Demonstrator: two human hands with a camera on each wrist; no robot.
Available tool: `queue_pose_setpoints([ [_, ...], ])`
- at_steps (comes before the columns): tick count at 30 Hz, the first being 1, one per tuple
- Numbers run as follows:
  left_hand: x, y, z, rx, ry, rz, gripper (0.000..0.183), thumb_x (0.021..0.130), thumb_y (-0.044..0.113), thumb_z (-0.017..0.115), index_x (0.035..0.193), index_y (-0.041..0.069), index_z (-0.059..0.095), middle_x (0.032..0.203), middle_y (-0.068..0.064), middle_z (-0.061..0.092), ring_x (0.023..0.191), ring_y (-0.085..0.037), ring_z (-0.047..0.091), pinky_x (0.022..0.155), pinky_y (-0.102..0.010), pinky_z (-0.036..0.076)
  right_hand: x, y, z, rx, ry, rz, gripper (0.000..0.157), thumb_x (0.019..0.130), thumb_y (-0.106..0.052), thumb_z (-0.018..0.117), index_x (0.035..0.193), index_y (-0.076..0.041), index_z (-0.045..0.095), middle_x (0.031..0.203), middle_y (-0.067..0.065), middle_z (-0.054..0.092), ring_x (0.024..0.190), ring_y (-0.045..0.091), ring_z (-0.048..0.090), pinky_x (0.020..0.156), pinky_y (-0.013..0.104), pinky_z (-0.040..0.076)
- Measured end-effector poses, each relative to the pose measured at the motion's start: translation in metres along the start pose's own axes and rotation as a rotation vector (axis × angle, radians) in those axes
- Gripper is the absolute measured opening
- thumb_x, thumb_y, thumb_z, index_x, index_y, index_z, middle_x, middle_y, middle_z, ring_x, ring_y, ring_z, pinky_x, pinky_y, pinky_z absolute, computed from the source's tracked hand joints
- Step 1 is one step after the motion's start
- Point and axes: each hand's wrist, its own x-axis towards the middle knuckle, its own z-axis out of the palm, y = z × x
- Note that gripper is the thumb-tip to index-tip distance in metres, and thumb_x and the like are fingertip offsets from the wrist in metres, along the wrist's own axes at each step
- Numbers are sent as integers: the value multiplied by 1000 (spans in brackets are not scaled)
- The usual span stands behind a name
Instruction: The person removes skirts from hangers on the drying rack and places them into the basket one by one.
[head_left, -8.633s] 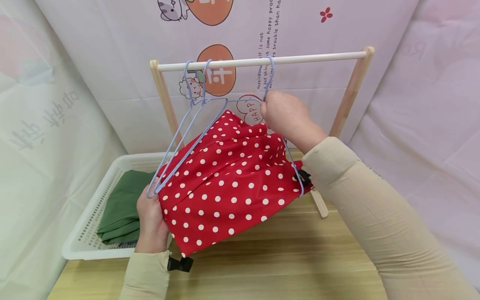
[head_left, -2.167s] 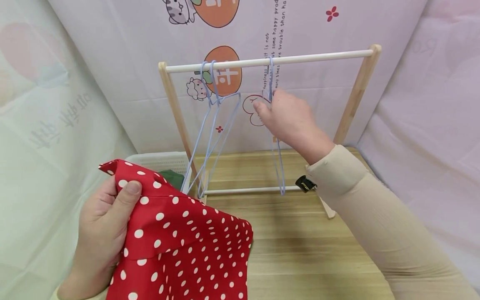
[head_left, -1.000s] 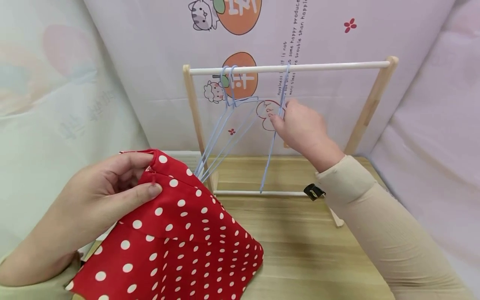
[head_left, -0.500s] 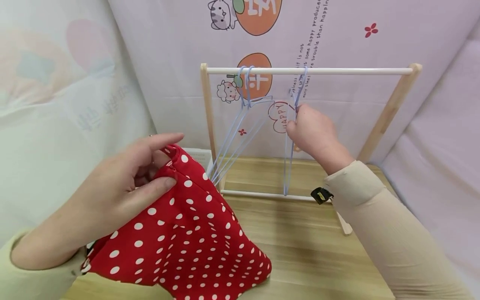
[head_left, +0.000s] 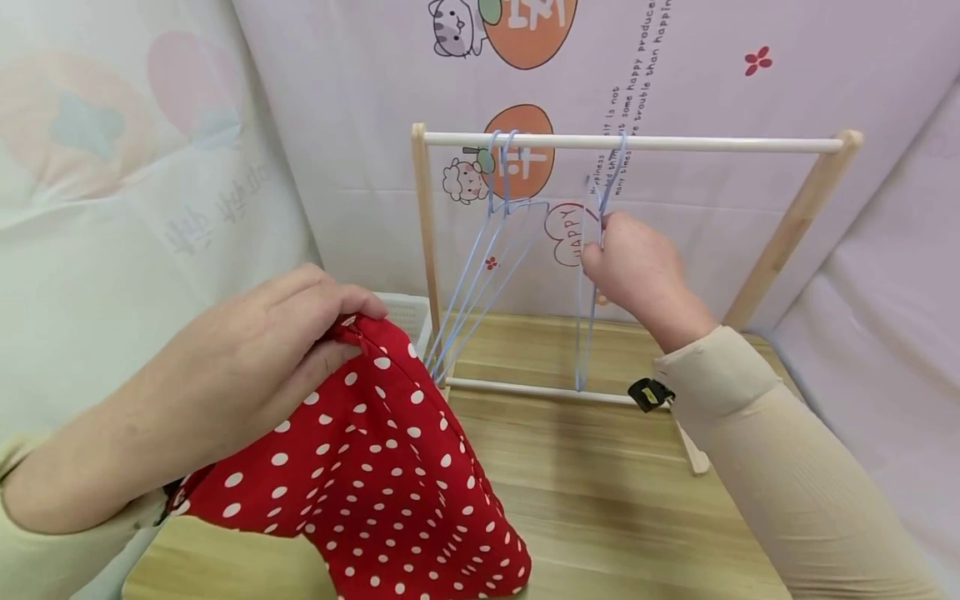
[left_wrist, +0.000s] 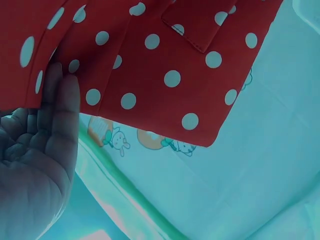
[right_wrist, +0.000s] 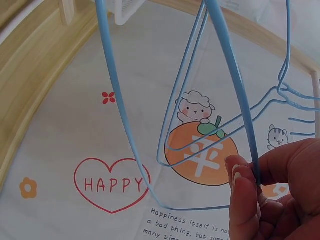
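My left hand (head_left: 247, 375) grips the upper edge of a red garment with white polka dots (head_left: 375, 475), which hangs down from it at the lower left. In the left wrist view, a stitched patch pocket (left_wrist: 195, 27) shows on the cloth. My right hand (head_left: 633, 258) pinches a blue wire hanger (right_wrist: 230, 55) just below its hook. That hanger hangs on the rack's white rod (head_left: 675, 143), turned nearly edge-on in the head view. Two more blue hangers (head_left: 468, 275) hang together further left on the rod. The thumb and fingers of the left hand are partly behind cloth.
The wooden rack (head_left: 787, 225) stands on a wood-grain table (head_left: 600, 492), with a lower white bar (head_left: 525, 387) between its legs. A white basket (head_left: 405, 312) sits behind at the left, mostly hidden. Printed cloth (head_left: 705, 92) surrounds the table.
Earlier the garment was up against the hangers; since then the left hand has drawn it away toward the lower left. The left hand's back has turned upward. The right hand's hanger has swung edge-on.
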Motion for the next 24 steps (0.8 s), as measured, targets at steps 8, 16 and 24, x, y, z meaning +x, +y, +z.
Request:
queue_pose_setpoints([
  [8,-5,-11,0,116,-5,-81,33,95,15,75,127,11,65,112,2,59,95,-7,53,78,-21,53,0,4,2,16,-20,11,34,96,-20,45,116,1,62,91,15,73,76,31,69,62,43,48],
  [16,9,-10,-15,77,44,-137,32,90,6,79,119,4,67,121,-10,65,115,-30,56,96,-42,47,0,8,4,32,-28,11,32,97,-20,44,114,-1,63,90,9,78,77,30,70,63,41,47],
  [24,14,-14,-20,76,18,-360,28,101,10,67,128,7,60,101,-2,67,90,-19,58,81,-38,48,0,10,5,45,-35,14,34,99,-20,42,117,-1,62,89,6,79,76,27,70,64,41,47],
])
